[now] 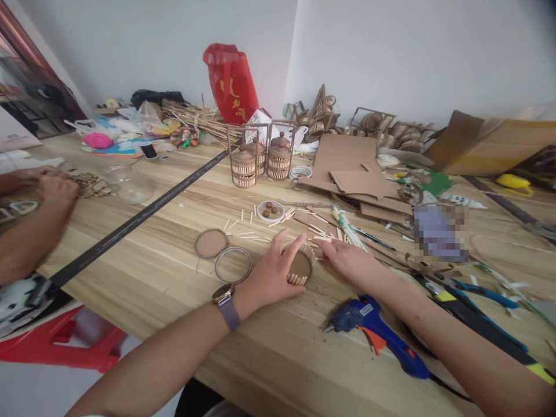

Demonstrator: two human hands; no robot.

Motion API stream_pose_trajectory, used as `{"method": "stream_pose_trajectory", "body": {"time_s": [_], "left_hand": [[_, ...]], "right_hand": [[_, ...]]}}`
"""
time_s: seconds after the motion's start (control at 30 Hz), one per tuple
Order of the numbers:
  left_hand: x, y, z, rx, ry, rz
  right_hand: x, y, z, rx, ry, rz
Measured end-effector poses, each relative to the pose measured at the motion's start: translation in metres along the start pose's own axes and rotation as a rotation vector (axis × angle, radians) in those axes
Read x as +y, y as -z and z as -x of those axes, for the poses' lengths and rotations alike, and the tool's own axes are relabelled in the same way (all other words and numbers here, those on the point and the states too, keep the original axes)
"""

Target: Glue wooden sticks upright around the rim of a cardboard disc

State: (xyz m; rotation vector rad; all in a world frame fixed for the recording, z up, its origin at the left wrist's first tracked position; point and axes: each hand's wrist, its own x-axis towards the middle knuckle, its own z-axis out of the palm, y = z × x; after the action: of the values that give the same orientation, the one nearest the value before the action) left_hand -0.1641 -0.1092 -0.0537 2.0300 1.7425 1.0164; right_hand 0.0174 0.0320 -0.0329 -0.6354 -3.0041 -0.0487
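My left hand [278, 269], with a watch at the wrist, curves its spread fingers around the left side of a small round basket base [300, 265] edged with short upright wooden sticks. At the base's upper right, my right hand [343, 258] has its fingertips pinched together near the rim; what they hold, if anything, is too small to make out. Left of my left hand lie a cardboard disc with a dark rim [211, 243] and an open ring [233, 281]. Loose short sticks [249, 236] are scattered beyond, around a white dish [271, 212] with brown beads.
A blue glue gun [382, 330] lies below my right forearm, near pliers [486, 294]. Finished lidded baskets [243, 168], cardboard sheets [347, 156] and a red bag [232, 84] stand farther back. Another person's hands [54, 188] work at the left.
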Motion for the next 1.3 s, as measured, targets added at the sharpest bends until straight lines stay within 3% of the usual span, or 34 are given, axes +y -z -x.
{"method": "stream_pose_trajectory", "body": {"time_s": [0.2, 0.3, 0.4, 0.67, 0.97, 1.3], "left_hand": [[0.0, 0.001, -0.001, 0.005, -0.002, 0.007], [0.0, 0.0, -0.001, 0.002, 0.006, 0.004], [0.0, 0.0, -0.001, 0.004, 0.015, 0.012], [-0.001, 0.001, -0.002, -0.002, -0.002, 0.017], [-0.002, 0.001, -0.001, 0.006, -0.011, 0.052], [-0.003, 0.0, -0.002, 0.012, -0.008, 0.035]], "right_hand": [[-0.002, 0.026, 0.015, 0.081, -0.063, -0.061], [-0.012, 0.047, 0.024, 0.138, -0.147, -0.327], [-0.03, 0.055, 0.028, 0.098, -0.178, -0.572], [-0.056, 0.035, 0.018, -0.058, -0.176, -0.636], [-0.061, 0.04, 0.015, -0.071, -0.1, -0.488], [-0.061, 0.03, 0.016, -0.042, -0.034, -0.417]]}}
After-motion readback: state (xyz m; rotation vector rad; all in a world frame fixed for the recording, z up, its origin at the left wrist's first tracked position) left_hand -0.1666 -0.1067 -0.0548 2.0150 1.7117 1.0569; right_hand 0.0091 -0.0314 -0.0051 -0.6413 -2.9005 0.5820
